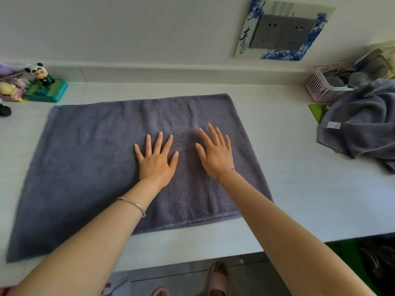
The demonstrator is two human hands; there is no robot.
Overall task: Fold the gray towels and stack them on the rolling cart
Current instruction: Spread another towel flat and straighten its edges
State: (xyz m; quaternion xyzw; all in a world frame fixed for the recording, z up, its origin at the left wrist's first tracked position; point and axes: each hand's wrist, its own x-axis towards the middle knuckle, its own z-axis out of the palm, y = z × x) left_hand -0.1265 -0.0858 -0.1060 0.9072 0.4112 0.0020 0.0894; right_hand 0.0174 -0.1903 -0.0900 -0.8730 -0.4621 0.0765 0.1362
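Left hand and right hand lie flat, fingers spread, side by side on spread gray towel; neither grasps anything.

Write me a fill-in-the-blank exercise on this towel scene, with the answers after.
The left hand and right hand rest palm-____ on the spread towel.
The crumpled towel lies to the ____ of the spread one.
The basket behind the crumpled towel is coloured ____.
Answers: down; right; pink.
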